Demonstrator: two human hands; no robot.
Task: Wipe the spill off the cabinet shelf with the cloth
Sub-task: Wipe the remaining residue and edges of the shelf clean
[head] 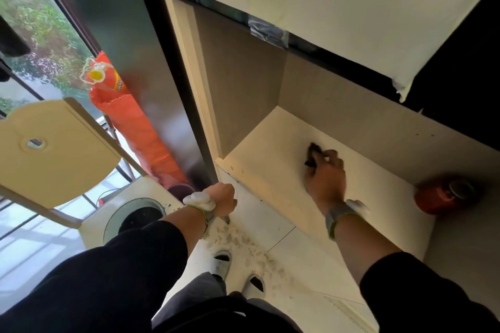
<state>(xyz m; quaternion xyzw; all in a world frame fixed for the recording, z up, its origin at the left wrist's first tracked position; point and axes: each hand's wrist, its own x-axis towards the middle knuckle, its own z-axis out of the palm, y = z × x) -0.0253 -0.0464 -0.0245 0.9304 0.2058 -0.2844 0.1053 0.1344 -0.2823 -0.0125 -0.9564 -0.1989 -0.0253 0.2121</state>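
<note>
My right hand reaches into the open cabinet and presses a small dark cloth onto the cream shelf, fingers curled over it. The cloth shows only beyond my fingertips, and the hand is blurred. No wet spill stands out on the shelf; a few dark specks lie near its front left edge. My left hand hangs lower, in front of the cabinet's left corner, curled round something thin that pokes out below it; what it is I cannot tell.
A red jar lies on the shelf's right end. Crumbs and dirt litter the white floor by my slippers. A round bin stands at the left, with an orange bag behind it and an open cream door.
</note>
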